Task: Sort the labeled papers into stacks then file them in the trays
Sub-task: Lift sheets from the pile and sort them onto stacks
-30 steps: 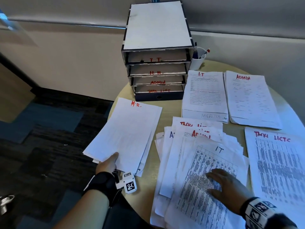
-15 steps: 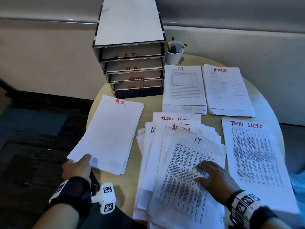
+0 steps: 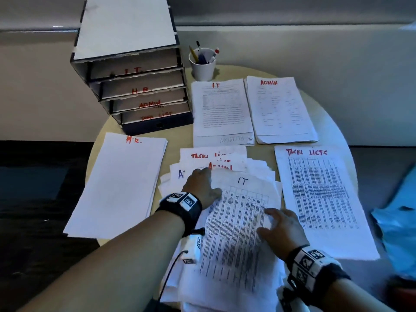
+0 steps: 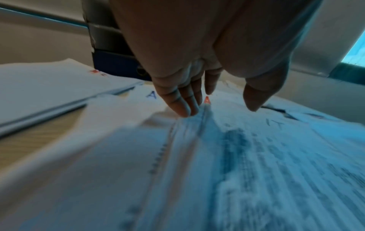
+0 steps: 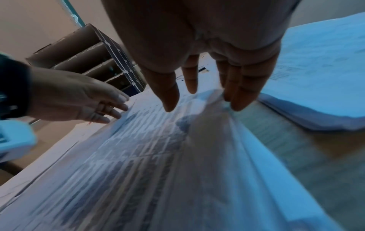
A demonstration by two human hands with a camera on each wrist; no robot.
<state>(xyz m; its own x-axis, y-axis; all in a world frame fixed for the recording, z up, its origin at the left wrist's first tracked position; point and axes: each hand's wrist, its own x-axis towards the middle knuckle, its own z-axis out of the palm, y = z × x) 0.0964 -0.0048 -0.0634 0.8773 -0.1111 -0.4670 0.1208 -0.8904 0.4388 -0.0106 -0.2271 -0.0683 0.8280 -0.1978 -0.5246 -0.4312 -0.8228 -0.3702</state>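
A loose pile of labeled papers (image 3: 225,278) lies in the middle of the round table, and its top sheet reads IT (image 3: 238,230). My left hand (image 3: 209,181) reaches over the pile with straight fingers (image 4: 183,109) touching that sheet's far left corner. My right hand (image 3: 266,221) rests flat on the sheet's right side, where the paper bulges a little under its fingers (image 5: 239,100). Sorted stacks lie around the pile: H.R. (image 3: 121,183), I.T (image 3: 221,109), ADMIN (image 3: 281,109) and TASK LISTS (image 3: 322,199). The tray unit (image 3: 135,91) at the back left has shelves marked I.T., H.R., ADMIN and TASK LIST.
A white cup of pens (image 3: 202,68) stands right of the trays. The H.R. stack overhangs the table's left edge (image 3: 99,140) above dark floor. Something blue (image 3: 396,224) lies off the table's right side.
My left hand has left the near corner of the H.R. stack and crossed right to the IT sheet's far left corner. My right hand has stayed on that sheet.
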